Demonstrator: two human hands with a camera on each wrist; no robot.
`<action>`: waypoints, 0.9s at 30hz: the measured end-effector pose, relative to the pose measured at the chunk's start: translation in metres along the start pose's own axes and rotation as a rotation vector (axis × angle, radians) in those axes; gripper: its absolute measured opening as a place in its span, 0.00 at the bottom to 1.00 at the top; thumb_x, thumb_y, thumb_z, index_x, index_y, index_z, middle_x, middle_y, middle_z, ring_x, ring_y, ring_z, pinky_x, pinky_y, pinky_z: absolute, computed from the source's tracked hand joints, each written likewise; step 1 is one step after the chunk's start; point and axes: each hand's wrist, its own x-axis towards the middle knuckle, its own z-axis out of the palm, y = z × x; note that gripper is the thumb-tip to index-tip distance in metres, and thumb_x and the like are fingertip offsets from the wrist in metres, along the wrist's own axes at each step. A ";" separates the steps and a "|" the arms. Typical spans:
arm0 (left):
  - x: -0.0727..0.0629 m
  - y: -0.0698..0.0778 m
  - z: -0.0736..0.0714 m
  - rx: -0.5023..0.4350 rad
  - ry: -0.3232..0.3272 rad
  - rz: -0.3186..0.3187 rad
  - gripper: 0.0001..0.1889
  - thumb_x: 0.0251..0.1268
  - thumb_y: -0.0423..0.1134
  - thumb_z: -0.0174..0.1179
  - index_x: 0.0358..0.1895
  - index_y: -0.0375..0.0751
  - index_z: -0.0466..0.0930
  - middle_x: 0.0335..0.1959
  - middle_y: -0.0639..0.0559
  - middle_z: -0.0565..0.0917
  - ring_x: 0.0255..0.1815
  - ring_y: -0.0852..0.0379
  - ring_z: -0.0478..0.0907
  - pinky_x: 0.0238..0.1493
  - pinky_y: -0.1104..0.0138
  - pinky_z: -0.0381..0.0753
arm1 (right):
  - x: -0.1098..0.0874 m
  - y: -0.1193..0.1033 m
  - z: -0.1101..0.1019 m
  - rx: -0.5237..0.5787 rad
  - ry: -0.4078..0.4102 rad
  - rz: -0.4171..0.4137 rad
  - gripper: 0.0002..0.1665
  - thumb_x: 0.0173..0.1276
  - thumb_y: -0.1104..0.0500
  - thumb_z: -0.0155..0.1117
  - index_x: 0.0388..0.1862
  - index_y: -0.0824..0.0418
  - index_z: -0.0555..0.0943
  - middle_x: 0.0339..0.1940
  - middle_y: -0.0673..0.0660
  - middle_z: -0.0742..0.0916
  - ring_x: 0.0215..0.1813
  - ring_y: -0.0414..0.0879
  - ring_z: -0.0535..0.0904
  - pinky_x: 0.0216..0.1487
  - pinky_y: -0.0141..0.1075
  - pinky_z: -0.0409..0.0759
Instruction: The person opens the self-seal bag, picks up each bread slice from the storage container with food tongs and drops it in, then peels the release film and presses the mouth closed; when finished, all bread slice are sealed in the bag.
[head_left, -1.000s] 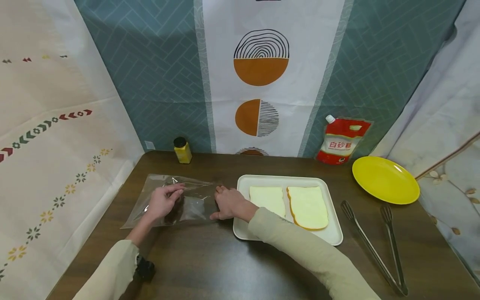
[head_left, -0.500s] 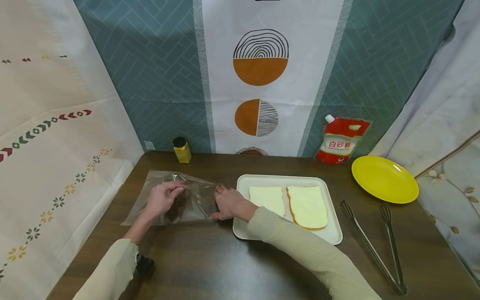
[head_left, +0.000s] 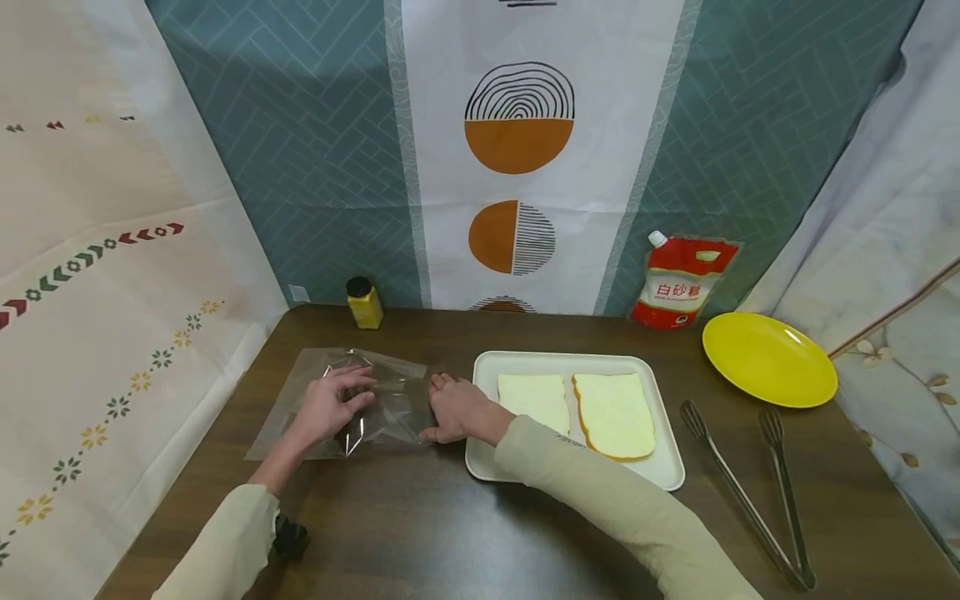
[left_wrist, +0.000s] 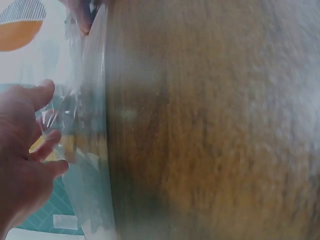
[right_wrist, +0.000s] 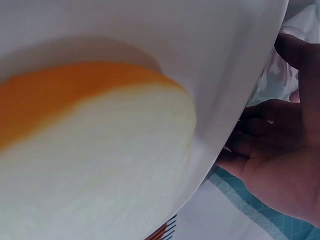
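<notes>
A clear plastic bag [head_left: 397,408] lies on the dark wooden table [head_left: 420,533], wrinkled and shiny around my hands. Over its middle, my left hand [head_left: 330,408] has thumb and fingers apart, fingertips right at the film. In the left wrist view, the left hand [left_wrist: 25,145] shows its fingers spread beside the upper film. My right hand [head_left: 461,408] presses on the bag's right end, next to the white tray [head_left: 487,360]. From the right wrist, the right hand [right_wrist: 280,155] shows a gap between thumb and fingers, just beyond the tray's edge.
Two bread slices [head_left: 615,414] lie in the tray, under my right forearm at one side. Steel tongs [head_left: 750,504] lie open to the right, below a yellow plate [head_left: 772,360]. A red sugar pouch [head_left: 682,283] and a yellow jar [head_left: 365,302] stand at the back.
My left thumb and fingers, earlier pinched together at the film, have parted. The bag's film has settled and shifted its creases. My right hand stays at the bag's right end.
</notes>
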 end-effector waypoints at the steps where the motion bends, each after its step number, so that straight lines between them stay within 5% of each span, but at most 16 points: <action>1: 0.000 -0.001 0.000 -0.010 0.009 0.000 0.11 0.59 0.28 0.71 0.45 0.32 0.88 0.55 0.37 0.83 0.61 0.35 0.76 0.60 0.40 0.70 | 0.000 0.000 0.000 0.006 -0.005 0.000 0.51 0.67 0.29 0.58 0.75 0.64 0.67 0.76 0.62 0.68 0.77 0.51 0.61 0.70 0.42 0.65; 6: -0.001 -0.004 -0.002 -0.100 0.056 -0.022 0.08 0.63 0.28 0.68 0.44 0.31 0.88 0.54 0.37 0.84 0.59 0.38 0.78 0.56 0.46 0.76 | 0.000 0.000 0.001 0.020 -0.014 0.007 0.52 0.67 0.29 0.58 0.76 0.64 0.66 0.76 0.61 0.67 0.77 0.51 0.60 0.71 0.42 0.64; 11: 0.000 -0.004 -0.005 -0.167 0.096 -0.094 0.08 0.66 0.29 0.66 0.46 0.31 0.88 0.54 0.41 0.85 0.58 0.42 0.79 0.53 0.77 0.74 | 0.001 0.000 0.002 0.007 -0.014 0.012 0.51 0.67 0.28 0.58 0.75 0.63 0.67 0.76 0.61 0.68 0.77 0.51 0.59 0.71 0.41 0.64; 14: 0.001 -0.004 -0.006 -0.164 0.101 -0.113 0.08 0.67 0.30 0.65 0.46 0.32 0.88 0.54 0.41 0.85 0.58 0.41 0.79 0.49 0.83 0.69 | 0.001 0.000 0.003 -0.010 -0.008 0.013 0.51 0.67 0.28 0.58 0.75 0.63 0.67 0.76 0.61 0.68 0.77 0.51 0.59 0.70 0.41 0.64; 22: 0.000 -0.003 -0.005 -0.158 0.083 -0.078 0.07 0.66 0.28 0.65 0.45 0.31 0.88 0.54 0.39 0.84 0.59 0.39 0.79 0.56 0.48 0.76 | -0.001 0.001 0.003 -0.031 0.024 0.004 0.51 0.66 0.27 0.58 0.74 0.62 0.69 0.75 0.60 0.69 0.77 0.51 0.61 0.69 0.42 0.66; 27: -0.001 -0.003 -0.005 -0.167 0.056 -0.083 0.09 0.67 0.29 0.64 0.47 0.32 0.87 0.56 0.39 0.83 0.62 0.39 0.76 0.58 0.44 0.73 | -0.003 0.001 0.004 -0.037 0.072 -0.009 0.49 0.65 0.27 0.59 0.71 0.62 0.73 0.73 0.60 0.72 0.74 0.52 0.65 0.68 0.43 0.68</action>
